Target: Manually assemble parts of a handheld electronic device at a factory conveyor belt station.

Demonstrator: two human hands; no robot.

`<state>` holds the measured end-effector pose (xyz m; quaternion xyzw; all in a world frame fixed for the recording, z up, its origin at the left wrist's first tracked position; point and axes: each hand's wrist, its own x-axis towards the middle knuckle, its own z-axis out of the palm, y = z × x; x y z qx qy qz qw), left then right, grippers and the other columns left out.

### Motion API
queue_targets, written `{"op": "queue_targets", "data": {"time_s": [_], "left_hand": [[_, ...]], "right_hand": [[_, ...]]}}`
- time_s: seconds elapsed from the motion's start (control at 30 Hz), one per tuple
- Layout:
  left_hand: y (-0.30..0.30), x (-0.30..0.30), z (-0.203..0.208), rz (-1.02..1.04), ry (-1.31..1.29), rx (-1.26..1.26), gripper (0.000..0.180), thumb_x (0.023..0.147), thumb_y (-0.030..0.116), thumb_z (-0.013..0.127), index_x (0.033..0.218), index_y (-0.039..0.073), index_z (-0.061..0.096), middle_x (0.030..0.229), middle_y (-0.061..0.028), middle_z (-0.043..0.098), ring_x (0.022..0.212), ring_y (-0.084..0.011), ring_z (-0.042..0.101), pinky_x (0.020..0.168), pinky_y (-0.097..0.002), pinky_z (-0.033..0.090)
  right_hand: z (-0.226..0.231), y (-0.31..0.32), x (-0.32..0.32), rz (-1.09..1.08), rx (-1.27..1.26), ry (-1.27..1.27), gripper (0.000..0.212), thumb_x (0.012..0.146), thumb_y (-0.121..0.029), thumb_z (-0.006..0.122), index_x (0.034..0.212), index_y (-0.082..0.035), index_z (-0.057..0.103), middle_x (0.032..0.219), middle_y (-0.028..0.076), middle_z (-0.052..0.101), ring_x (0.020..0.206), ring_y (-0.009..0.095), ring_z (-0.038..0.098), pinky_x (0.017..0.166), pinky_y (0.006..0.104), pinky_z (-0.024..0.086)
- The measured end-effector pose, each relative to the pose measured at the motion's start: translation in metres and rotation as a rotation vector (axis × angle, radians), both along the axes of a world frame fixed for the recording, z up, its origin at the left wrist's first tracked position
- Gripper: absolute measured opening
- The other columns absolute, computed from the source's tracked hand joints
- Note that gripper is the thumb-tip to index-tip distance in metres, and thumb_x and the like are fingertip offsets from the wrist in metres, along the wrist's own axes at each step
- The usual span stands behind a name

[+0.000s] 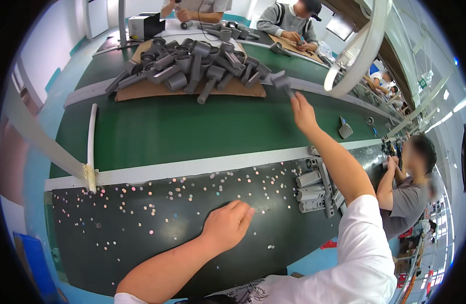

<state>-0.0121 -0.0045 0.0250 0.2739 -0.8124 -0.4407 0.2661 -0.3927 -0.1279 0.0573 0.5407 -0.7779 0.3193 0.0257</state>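
My right hand (305,112) reaches far over the green conveyor belt (192,126), fingers closed round the handle of a grey plastic housing (280,81). The part has a wide head on a stick-like handle and is blurred by motion. It is just right of a heap of similar grey housings (192,63) piled on a brown cardboard sheet (142,95). My left hand (227,227) rests loosely curled on the dark worktop (192,253), with nothing visible in it; the inside of its palm is hidden.
Small round stickers (151,207) dot the worktop. Grey tube-shaped parts (311,192) lie by my right elbow. A white rail (142,169) divides worktop and belt; a white post (92,137) stands left. One loose grey part (345,129) lies on the belt. Co-workers sit opposite and at right.
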Motion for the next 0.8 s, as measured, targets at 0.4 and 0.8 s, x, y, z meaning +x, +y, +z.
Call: {"op": "queue_targets", "data": {"time_s": [0.4,0.8], "left_hand": [[-0.002,0.003,-0.001,-0.04,0.091,0.074,0.017,0.094,0.017,0.056,0.086,0.002,0.057,0.084,-0.0138,0.06,0.073,-0.036,0.059,0.062,-0.042,0.049],[-0.003,0.01,-0.001,0.054,-0.028,0.112,0.016,0.094,0.015,0.056,0.085,0.002,0.06,0.084,-0.0128,0.062,0.07,-0.0339,0.061,0.062,-0.0377,0.049]], "right_hand": [[0.054,-0.264,0.08,0.23,-0.136,-0.101,0.036,0.09,-0.037,0.054,0.098,-0.003,0.065,0.1,0.023,0.066,0.1,0.042,0.061,0.085,0.0461,0.047],[0.029,0.003,-0.142,-0.744,0.377,0.336,0.056,0.084,-0.036,0.062,0.134,-0.016,0.049,0.128,0.014,0.055,0.122,0.039,0.051,0.096,0.0522,0.045]]}}
